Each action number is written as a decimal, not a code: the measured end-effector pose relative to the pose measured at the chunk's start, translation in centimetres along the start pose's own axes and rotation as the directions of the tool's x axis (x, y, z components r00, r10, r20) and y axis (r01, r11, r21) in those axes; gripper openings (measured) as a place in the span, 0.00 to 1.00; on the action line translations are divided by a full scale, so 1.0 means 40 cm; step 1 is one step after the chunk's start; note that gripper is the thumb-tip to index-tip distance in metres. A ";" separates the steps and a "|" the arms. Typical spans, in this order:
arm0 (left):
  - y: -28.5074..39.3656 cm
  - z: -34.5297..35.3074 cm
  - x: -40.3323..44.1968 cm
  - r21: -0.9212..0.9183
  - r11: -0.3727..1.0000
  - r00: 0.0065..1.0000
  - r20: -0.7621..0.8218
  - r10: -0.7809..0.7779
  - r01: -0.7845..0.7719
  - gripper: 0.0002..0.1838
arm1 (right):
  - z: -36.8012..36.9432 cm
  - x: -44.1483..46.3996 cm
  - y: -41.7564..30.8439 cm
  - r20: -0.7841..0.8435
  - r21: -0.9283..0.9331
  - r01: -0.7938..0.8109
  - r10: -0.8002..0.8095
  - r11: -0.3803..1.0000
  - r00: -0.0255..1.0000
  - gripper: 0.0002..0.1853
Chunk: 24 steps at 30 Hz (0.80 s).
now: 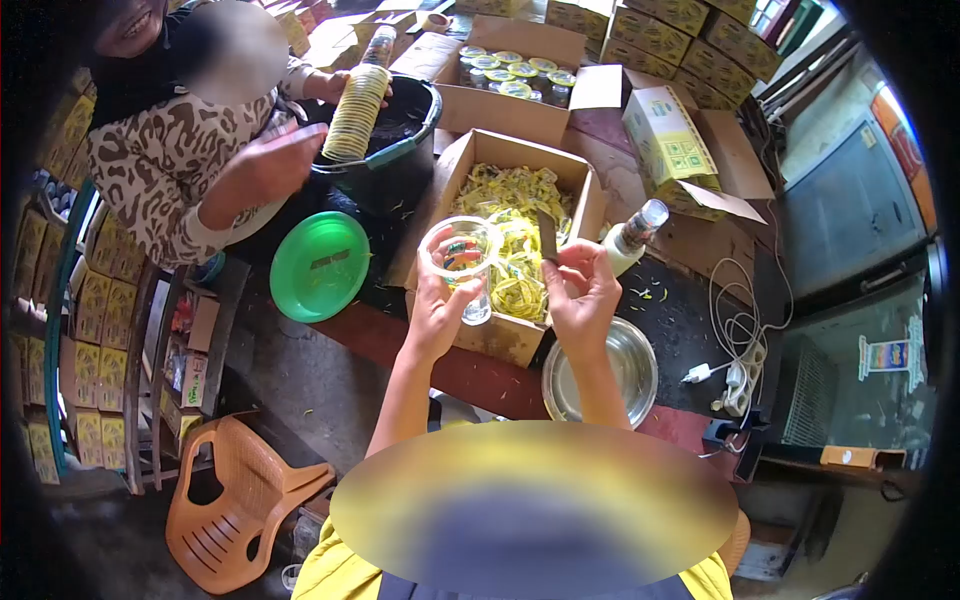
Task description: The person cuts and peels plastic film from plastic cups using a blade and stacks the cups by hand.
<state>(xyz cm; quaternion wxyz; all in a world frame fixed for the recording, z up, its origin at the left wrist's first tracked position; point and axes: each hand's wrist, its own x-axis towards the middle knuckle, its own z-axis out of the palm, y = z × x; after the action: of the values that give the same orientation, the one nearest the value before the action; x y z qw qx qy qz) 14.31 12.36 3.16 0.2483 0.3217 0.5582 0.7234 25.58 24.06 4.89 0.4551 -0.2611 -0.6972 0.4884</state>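
My left hand is wrapped round a clear plastic cup with a printed label, its round rim turned up toward me. In my right hand, a dark, flat, blade-like strip is pinched between thumb and fingers, just right of the cup. Both hands are above the near side of a cardboard box filled with thin yellow and clear plastic strips. A whitish bottle or jar with a clear top stands beside my right hand. Below my right wrist lies a shiny metal bowl.
A co-worker at left holds a tall stack of yellow-rimmed cups over a black tub. Nearby are a green basin, an open carton of lidded cups, a printed carton, white cables and an orange chair.
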 end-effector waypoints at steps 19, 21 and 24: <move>0.032 -0.010 0.023 -0.176 0.982 0.984 0.148 0.099 -0.073 0.34 | 0.086 -0.018 -0.068 -0.128 -0.245 0.341 -0.379 0.908 0.917 0.12; 0.028 -0.009 0.033 -0.180 0.981 0.984 0.146 0.098 -0.071 0.34 | 0.089 -0.009 -0.073 -0.120 -0.300 0.376 -0.425 0.877 0.897 0.12; 0.029 -0.005 0.045 -0.143 0.987 0.981 0.167 0.101 -0.077 0.35 | 0.093 0.013 -0.077 -0.114 -0.336 0.403 -0.461 0.851 0.880 0.11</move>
<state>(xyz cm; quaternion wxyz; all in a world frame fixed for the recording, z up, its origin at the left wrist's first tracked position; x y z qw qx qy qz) 12.97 13.23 4.60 0.2850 0.3905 0.4688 0.7393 22.30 21.65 7.50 0.5726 -0.2091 -0.7577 0.2332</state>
